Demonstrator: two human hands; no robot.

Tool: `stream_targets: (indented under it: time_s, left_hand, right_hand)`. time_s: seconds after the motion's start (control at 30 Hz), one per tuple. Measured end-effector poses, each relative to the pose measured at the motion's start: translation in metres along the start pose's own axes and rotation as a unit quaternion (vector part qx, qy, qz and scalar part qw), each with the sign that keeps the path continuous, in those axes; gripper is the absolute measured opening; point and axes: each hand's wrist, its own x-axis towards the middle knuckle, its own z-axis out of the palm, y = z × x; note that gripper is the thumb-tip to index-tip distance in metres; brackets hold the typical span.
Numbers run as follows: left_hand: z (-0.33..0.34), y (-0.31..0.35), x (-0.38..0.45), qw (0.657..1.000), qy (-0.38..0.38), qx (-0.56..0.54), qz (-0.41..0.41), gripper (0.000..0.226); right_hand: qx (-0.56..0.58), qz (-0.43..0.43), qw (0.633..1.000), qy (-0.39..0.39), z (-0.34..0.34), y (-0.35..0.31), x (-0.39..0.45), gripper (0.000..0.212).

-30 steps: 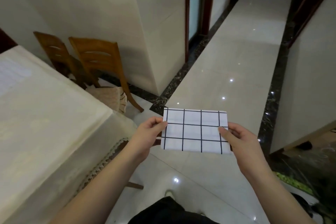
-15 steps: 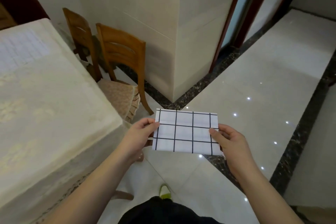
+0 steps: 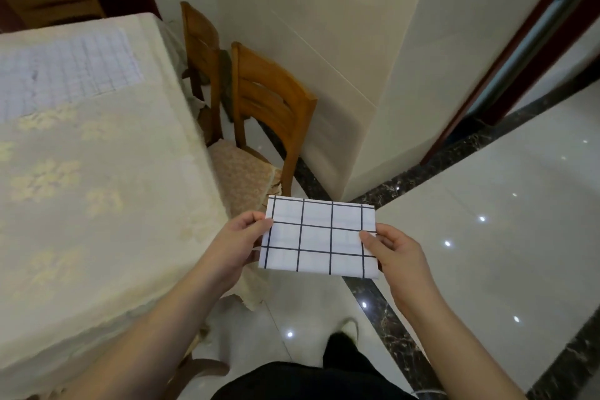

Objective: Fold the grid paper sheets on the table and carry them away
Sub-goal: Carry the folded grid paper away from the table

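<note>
A folded white sheet with a bold black grid (image 3: 319, 237) is held flat in front of me, over the floor beside the table's corner. My left hand (image 3: 235, 245) pinches its left edge, thumb on top. My right hand (image 3: 394, 253) pinches its right edge the same way. Another grid paper sheet (image 3: 65, 70), unfolded with fine lines, lies on the table (image 3: 97, 188) at the far left.
The table, under a cream floral cloth, fills the left side. Two wooden chairs (image 3: 269, 107) stand against the tiled wall beyond its corner. A glossy tiled floor (image 3: 487, 221) with dark marble borders stretches right toward a door frame (image 3: 519, 52).
My view has swung left and down toward the table, so the unfolded sheet on it shows more fully. Both hands keep the same grip on the folded sheet.
</note>
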Motion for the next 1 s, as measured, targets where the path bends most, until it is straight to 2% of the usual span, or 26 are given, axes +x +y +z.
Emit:
stream_targets:
  time_s: [0.3,0.57,0.8,1.0]
  left_hand:
    - [-0.003,0.024,0.063,0.993,0.109,-0.048,-0.012,0.016]
    - [0.003,0.035,0.096,0.967,0.227,-0.111,-0.026,0.012]
    - [-0.015,0.015,0.096,0.932,0.316,-0.171,-0.045,0.010]
    - [-0.058,-0.017,0.097,0.901,0.390,-0.179,-0.063,0.023]
  right_hand:
    - [-0.065,0.001,0.989,-0.129,0.029,-0.034,0.134,0.015]
    - [-0.150,0.015,0.955,-0.257,0.060,-0.063,0.224,0.020]
    - [-0.184,0.060,0.912,-0.361,0.115,-0.062,0.256,0.022]
    - [-0.212,0.088,0.886,-0.404,0.176,-0.042,0.253,0.020]
